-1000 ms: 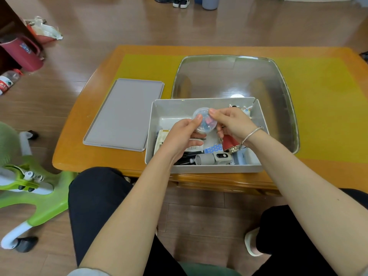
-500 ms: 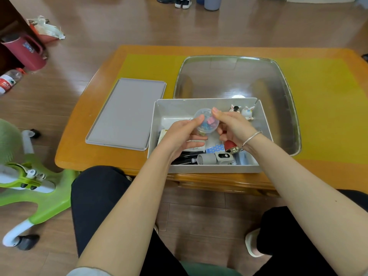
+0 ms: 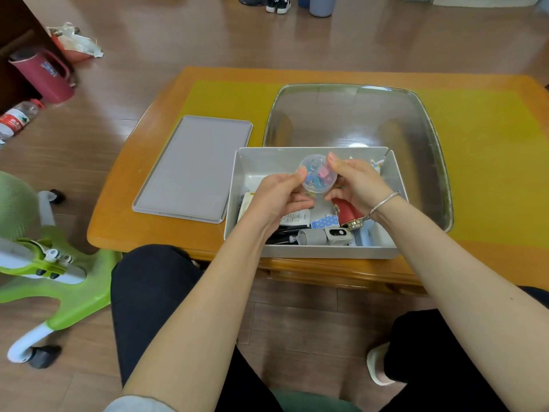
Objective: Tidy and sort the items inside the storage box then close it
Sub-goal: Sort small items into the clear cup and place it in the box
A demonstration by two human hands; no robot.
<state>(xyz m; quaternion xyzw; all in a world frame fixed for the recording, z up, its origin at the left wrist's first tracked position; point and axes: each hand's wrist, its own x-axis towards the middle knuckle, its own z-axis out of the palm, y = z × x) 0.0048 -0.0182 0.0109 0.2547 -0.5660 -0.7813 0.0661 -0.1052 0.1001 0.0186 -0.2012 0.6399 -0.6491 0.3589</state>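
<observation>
Transparent plastic forms the small round container (image 3: 318, 176), which is held above the open grey storage box (image 3: 398, 185), toward its 12 o'clock wall. The container is pinched from both sides: the left hand (image 3: 277, 197) grips it at 9 o'clock, the right hand (image 3: 358, 182) at 3 o'clock, thumbs up at the rim and fingers curled beneath. Its flat face is tilted toward the camera; coloured clips are visible inside. Both hands are equally near. Loose items lie below at 6 o'clock. The grey lid (image 3: 193, 168) rests on the table (image 3: 118, 221) at 9 o'clock of the box, so closing is judged not yet begun.
</observation>
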